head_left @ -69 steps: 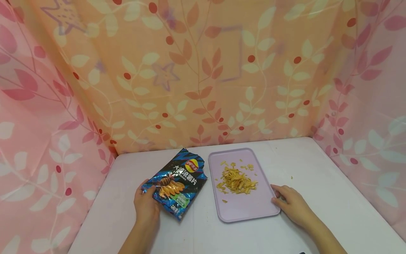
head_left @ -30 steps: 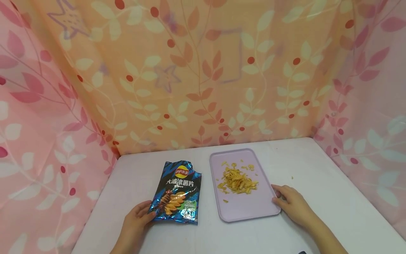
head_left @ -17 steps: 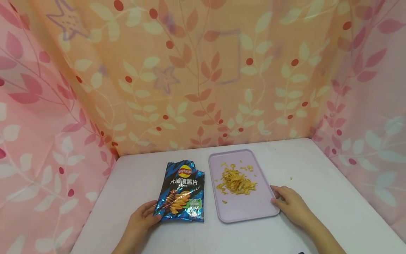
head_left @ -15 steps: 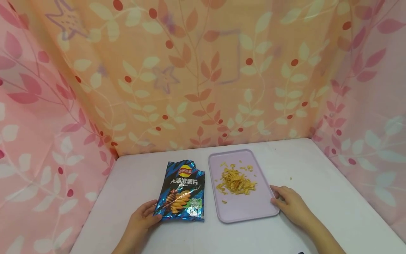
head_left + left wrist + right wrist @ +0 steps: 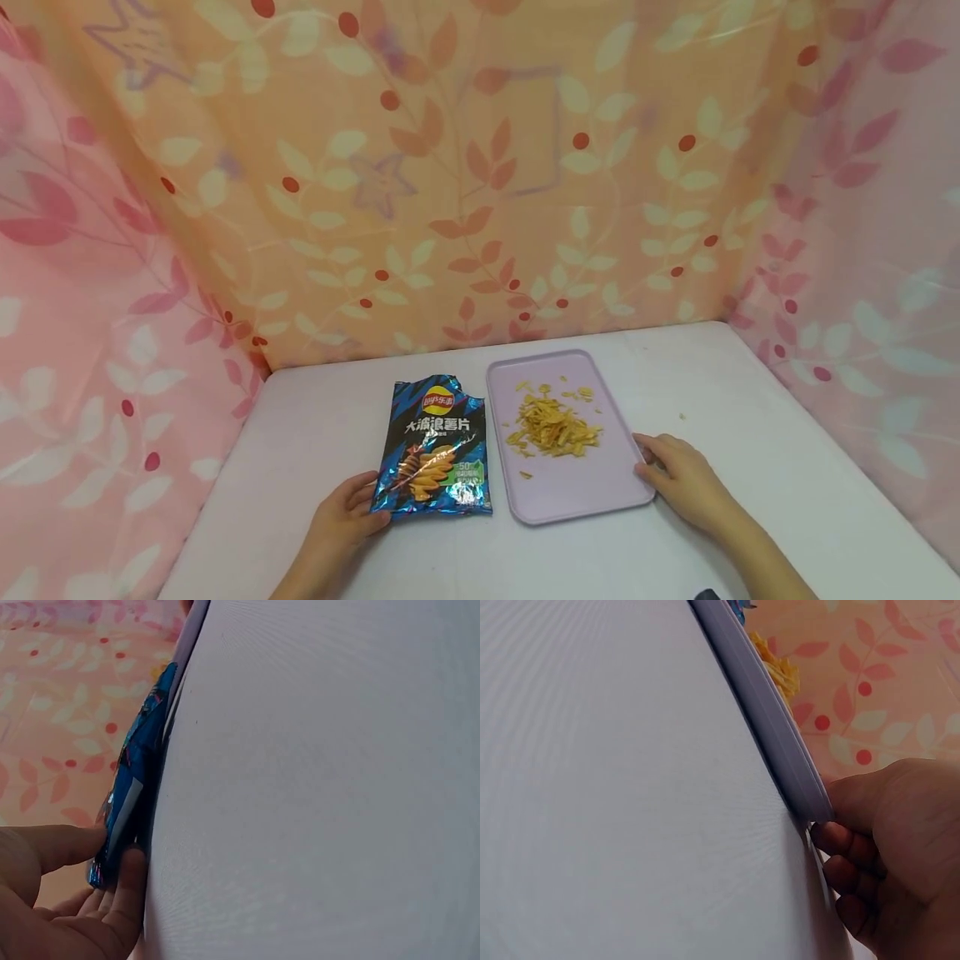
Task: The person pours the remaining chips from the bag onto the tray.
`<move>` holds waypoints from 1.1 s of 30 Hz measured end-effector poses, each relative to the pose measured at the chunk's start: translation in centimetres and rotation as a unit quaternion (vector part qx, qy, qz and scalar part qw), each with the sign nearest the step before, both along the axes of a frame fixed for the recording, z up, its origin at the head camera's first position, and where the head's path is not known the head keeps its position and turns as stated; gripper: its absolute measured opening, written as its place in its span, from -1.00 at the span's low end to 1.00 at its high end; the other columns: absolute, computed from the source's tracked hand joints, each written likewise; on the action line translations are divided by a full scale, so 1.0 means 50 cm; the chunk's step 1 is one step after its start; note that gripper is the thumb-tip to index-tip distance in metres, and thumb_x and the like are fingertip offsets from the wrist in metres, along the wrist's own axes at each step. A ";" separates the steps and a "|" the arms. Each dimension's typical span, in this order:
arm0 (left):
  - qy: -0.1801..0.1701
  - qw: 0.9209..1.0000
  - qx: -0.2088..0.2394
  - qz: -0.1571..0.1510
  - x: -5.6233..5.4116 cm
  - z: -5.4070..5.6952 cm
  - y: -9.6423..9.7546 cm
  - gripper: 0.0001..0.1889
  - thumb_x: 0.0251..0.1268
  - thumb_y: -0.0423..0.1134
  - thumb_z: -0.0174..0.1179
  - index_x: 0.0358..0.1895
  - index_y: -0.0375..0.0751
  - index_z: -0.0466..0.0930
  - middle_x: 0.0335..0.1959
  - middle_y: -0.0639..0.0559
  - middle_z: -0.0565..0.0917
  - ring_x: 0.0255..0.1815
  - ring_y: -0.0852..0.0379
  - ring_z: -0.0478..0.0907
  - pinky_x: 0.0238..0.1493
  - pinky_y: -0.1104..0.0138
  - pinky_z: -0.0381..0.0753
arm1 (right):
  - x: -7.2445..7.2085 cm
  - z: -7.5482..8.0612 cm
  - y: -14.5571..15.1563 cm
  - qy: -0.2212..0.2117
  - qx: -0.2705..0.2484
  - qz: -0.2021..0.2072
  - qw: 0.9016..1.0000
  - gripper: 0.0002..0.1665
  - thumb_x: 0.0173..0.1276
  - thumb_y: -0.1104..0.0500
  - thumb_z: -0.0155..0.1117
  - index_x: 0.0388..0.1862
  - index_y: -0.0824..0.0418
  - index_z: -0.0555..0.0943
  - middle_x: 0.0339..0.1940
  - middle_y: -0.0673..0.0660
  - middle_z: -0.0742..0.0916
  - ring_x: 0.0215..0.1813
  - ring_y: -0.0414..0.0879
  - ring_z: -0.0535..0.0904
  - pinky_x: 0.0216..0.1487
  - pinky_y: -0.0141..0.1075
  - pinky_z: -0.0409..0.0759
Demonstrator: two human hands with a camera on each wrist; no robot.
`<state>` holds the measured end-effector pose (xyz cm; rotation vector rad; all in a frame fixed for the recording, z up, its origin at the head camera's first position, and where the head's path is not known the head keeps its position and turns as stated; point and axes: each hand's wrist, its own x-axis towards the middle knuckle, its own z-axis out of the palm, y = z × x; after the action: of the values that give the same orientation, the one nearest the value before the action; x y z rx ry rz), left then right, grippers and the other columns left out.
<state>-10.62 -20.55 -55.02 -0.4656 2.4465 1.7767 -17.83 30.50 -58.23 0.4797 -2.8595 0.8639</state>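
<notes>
A blue-and-black potato chip bag (image 5: 431, 450), its top torn, lies face up on the white table. My left hand (image 5: 341, 512) pinches its lower left corner; in the left wrist view the thumb (image 5: 71, 844) is on one side of the bag (image 5: 131, 787) and fingers are on the other. To the bag's right lies a lilac tray (image 5: 577, 496) bearing a heap of broken potato chips (image 5: 555, 427). My right hand (image 5: 686, 479) grips the tray's right edge near its lower corner. In the right wrist view its thumb meets the tray rim (image 5: 772, 727), with the fingers curled below.
The white table (image 5: 442, 558) has a small crumb (image 5: 682, 416) right of the tray. A dark object (image 5: 707, 594) shows at the bottom edge, mostly cut off. Leaf-patterned curtains (image 5: 480, 167) enclose the back and both sides.
The bag, first held tilted, has turned straighter and come down onto the table, then shifted slightly toward the tray with my left hand. My right hand keeps its place on the tray.
</notes>
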 end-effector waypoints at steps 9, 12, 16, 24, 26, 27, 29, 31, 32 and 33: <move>-0.031 0.998 -0.056 -0.018 0.016 0.006 -0.010 -0.26 0.06 -0.47 0.49 0.37 -0.43 0.40 0.18 -0.37 0.64 0.03 -0.08 0.71 -0.04 0.17 0.74 | 0.001 0.012 0.002 -0.022 0.033 0.007 0.999 -0.39 0.38 0.01 0.43 0.34 0.22 0.58 -0.27 -0.21 0.60 -0.22 -0.33 0.46 -0.14 -0.22 0.54; -0.044 0.997 -0.061 -0.032 0.018 0.013 -0.014 -0.27 0.06 -0.46 0.50 0.36 -0.43 0.41 0.15 -0.33 0.66 0.01 -0.06 0.72 -0.06 0.17 0.75 | 0.004 0.021 0.005 -0.030 0.046 0.010 0.998 -0.40 0.37 0.01 0.44 0.33 0.20 0.59 -0.27 -0.23 0.61 -0.21 -0.31 0.48 -0.11 -0.19 0.57; -0.056 0.993 -0.048 -0.095 0.020 0.026 -0.038 -0.27 0.16 -0.37 0.48 0.38 -0.46 0.36 0.16 -0.31 0.65 0.02 -0.04 0.71 -0.04 0.17 0.75 | 0.008 0.033 0.011 -0.031 0.058 0.023 0.998 -0.42 0.37 -0.02 0.44 0.30 0.18 0.61 -0.23 -0.23 0.63 -0.17 -0.31 0.53 -0.06 -0.14 0.61; -0.043 0.971 -0.046 -0.232 0.018 0.059 -0.094 -0.33 0.33 -0.17 0.40 0.37 -0.49 0.36 0.17 -0.30 0.65 0.06 -0.07 0.69 -0.01 0.22 0.74 | 0.020 0.042 0.027 0.013 0.071 0.078 0.994 -0.44 0.41 -0.06 0.40 0.26 0.21 0.63 -0.17 -0.23 0.66 -0.14 -0.37 0.54 -0.07 -0.19 0.65; -0.037 0.967 -0.066 -0.245 0.018 0.066 -0.101 -0.34 0.34 -0.13 0.40 0.35 -0.45 0.40 0.17 -0.27 0.66 0.04 -0.05 0.69 -0.01 0.24 0.74 | 0.027 0.041 0.031 0.027 0.075 0.081 0.993 -0.45 0.43 -0.07 0.38 0.27 0.19 0.63 -0.12 -0.21 0.67 -0.11 -0.39 0.55 -0.04 -0.19 0.66; -0.035 0.965 -0.076 -0.249 0.018 0.071 -0.104 -0.36 0.34 -0.11 0.39 0.34 -0.42 0.42 0.17 -0.26 0.67 0.04 -0.04 0.68 -0.01 0.25 0.73 | 0.031 0.040 0.033 0.035 0.079 0.082 0.993 -0.46 0.43 -0.07 0.37 0.28 0.18 0.62 -0.09 -0.20 0.68 -0.09 -0.39 0.56 -0.03 -0.18 0.67; -0.027 0.961 -0.102 -0.254 0.017 0.080 -0.109 -0.38 0.34 -0.09 0.39 0.33 -0.36 0.46 0.17 -0.22 0.67 0.02 -0.01 0.68 -0.03 0.30 0.73 | 0.038 0.038 0.037 0.050 0.088 0.081 0.992 -0.46 0.44 -0.08 0.37 0.29 0.14 0.62 -0.03 -0.19 0.68 -0.07 -0.40 0.57 -0.02 -0.19 0.68; -0.012 0.959 -0.130 -0.254 0.017 0.090 -0.115 -0.42 0.34 -0.08 0.39 0.31 -0.31 0.49 0.16 -0.19 0.68 0.02 0.02 0.68 -0.05 0.36 0.71 | 0.044 0.037 0.041 0.074 0.102 0.085 0.988 -0.47 0.42 -0.06 0.40 0.30 0.09 0.63 0.03 -0.20 0.68 -0.05 -0.40 0.59 0.00 -0.21 0.69; -0.003 0.957 -0.144 -0.252 0.016 0.094 -0.118 -0.44 0.34 -0.08 0.38 0.30 -0.28 0.50 0.16 -0.17 0.68 0.02 0.02 0.67 -0.05 0.39 0.70 | 0.045 0.037 0.044 0.091 0.109 0.090 0.986 -0.46 0.39 -0.05 0.43 0.30 0.07 0.63 0.05 -0.19 0.68 -0.03 -0.38 0.61 0.01 -0.20 0.69; 0.005 0.955 -0.161 -0.250 0.016 0.098 -0.122 -0.45 0.34 -0.07 0.38 0.29 -0.25 0.52 0.15 -0.14 0.68 0.01 0.05 0.67 -0.06 0.41 0.68 | 0.046 0.038 0.047 0.110 0.115 0.095 0.983 -0.45 0.36 -0.02 0.46 0.29 0.07 0.64 0.05 -0.18 0.68 -0.02 -0.35 0.63 0.01 -0.20 0.70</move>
<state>-9.84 -26.64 -50.10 0.1466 2.5616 1.1902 -15.52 32.83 -56.32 0.8291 -2.7503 0.4670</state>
